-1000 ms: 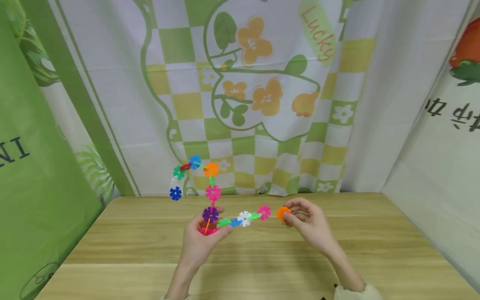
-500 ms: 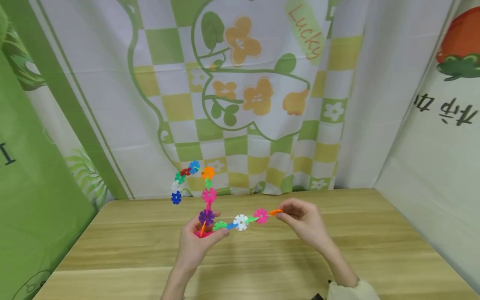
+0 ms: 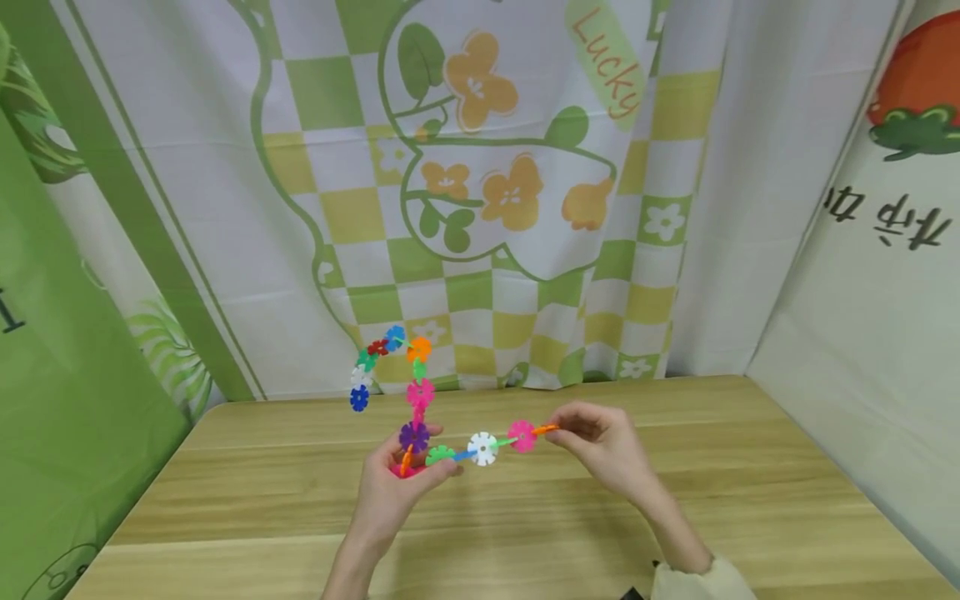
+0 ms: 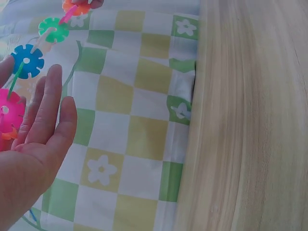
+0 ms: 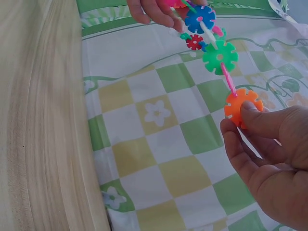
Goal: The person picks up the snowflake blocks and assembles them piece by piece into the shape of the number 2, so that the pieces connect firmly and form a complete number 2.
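A chain of colourful notched snowflake discs is held up over the table. My left hand grips it at a bright pink disc, near the purple disc. From there one arm of the chain rises and hooks over to the left, ending in a dark blue disc. The other arm runs right past a white disc and a pink disc. At its right end, my right hand pinches an orange disc between thumb and fingers, its edge meeting the pink disc.
A wood-grain table lies below both hands. Behind it hangs a checked, flower-printed curtain, with a green cloth to the left and a white printed one to the right. A small black object shows at the bottom edge.
My right hand has turned the orange disc edge-on and brought it left, from a gap away to meeting the pink disc. The hooked arm of the chain has tilted slightly. The head view has shifted.
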The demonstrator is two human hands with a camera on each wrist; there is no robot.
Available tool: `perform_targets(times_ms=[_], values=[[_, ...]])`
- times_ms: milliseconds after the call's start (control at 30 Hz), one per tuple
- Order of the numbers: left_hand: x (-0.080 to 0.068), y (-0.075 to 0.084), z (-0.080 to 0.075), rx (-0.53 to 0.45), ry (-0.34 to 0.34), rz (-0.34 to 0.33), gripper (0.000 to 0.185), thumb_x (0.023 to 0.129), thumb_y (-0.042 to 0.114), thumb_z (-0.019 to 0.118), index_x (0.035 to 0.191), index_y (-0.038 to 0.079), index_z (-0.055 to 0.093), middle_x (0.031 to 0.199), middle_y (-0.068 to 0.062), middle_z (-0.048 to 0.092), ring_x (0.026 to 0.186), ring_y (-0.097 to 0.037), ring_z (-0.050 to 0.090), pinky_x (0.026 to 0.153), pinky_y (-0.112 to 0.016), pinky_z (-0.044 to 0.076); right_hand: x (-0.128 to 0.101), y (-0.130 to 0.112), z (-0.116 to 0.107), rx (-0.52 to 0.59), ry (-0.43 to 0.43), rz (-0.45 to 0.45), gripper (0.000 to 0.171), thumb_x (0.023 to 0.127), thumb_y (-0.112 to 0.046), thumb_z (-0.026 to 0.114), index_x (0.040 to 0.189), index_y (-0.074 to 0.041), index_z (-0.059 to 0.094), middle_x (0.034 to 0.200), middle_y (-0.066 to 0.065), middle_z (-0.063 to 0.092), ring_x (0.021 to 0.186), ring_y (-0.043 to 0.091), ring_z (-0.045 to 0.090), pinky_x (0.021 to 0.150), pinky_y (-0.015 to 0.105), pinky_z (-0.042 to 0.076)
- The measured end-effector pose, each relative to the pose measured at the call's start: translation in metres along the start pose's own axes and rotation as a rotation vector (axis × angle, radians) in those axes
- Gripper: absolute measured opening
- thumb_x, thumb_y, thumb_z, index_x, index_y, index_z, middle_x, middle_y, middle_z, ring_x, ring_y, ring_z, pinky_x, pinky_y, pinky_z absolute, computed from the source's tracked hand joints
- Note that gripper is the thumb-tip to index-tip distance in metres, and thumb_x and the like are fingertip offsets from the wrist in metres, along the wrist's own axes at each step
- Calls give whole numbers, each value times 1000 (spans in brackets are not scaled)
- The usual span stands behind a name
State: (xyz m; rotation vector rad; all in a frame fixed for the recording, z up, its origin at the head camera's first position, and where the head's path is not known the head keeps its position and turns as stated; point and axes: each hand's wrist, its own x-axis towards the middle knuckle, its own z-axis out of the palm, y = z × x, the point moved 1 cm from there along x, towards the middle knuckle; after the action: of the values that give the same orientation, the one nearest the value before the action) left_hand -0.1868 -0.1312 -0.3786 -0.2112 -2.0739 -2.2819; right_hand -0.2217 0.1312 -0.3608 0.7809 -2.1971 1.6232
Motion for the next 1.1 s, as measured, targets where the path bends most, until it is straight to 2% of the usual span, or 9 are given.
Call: perform_targets(times_ms=[167,233,300,567,633,733,867,1000,1100], values=[[-1,0,2,-17,11,4,42,79,5,76,118,4,60,68,0,49,82,-31,70,83,-37,55,0,0,1,-16,13,-52,11,79,10,71,88,4,69,81,15,70,71,7,65,60,24,56],[-1,0,3,-37,23,5,42,79,5,76,118,3,60,66,2,38,80,-32,71,82,-37,55,0,0,1,-23,16,-73,11,78,10,71,88,5,70,81,15,70,71,7,65,60,23,56],[0,0,4,-57,29,4,42,79,4,76,118,1,60,66,3,35,79,-34,70,83,-38,55,0,1,1,-21,15,-87,11,78,10,72,88,5,70,81,15,71,71,9,67,60,23,56],[-1,1,3,-38,20,-15,40,77,3,77,114,3,62,63,2,40,81,-31,71,69,-28,51,-1,3,1,-28,19,-164,14,75,14,71,85,3,71,79,14,71,65,6,65,54,23,54],[-2,3,3,-13,10,-19,39,76,3,78,112,2,63,67,-1,48,80,-28,70,69,-27,51,-1,4,1,-19,31,-177,15,75,15,71,85,4,71,79,15,71,66,6,66,55,23,55],[-2,4,1,21,0,-25,38,75,3,79,111,1,64,84,-9,58,80,-26,70,70,-27,53,-1,4,2,20,43,-185,15,76,17,69,86,6,70,79,17,70,71,8,68,58,23,56],[-2,5,0,18,-20,-30,39,75,2,79,112,-1,64,108,-19,60,84,-27,70,79,-32,56,-1,3,3,64,51,-209,16,75,19,68,86,8,69,78,20,69,72,9,68,59,23,56],[-2,5,1,7,-35,-35,41,75,2,79,113,-3,64,117,-21,58,85,-29,70,82,-34,55,-1,3,4,82,78,-253,18,73,22,67,86,10,68,78,20,69,71,6,66,59,20,54],[-3,5,1,7,-34,-34,40,76,3,78,113,-2,64,114,-21,60,86,-29,70,83,-34,55,-1,2,6,91,104,-278,20,71,24,67,86,11,68,78,20,69,71,4,66,59,18,54]])
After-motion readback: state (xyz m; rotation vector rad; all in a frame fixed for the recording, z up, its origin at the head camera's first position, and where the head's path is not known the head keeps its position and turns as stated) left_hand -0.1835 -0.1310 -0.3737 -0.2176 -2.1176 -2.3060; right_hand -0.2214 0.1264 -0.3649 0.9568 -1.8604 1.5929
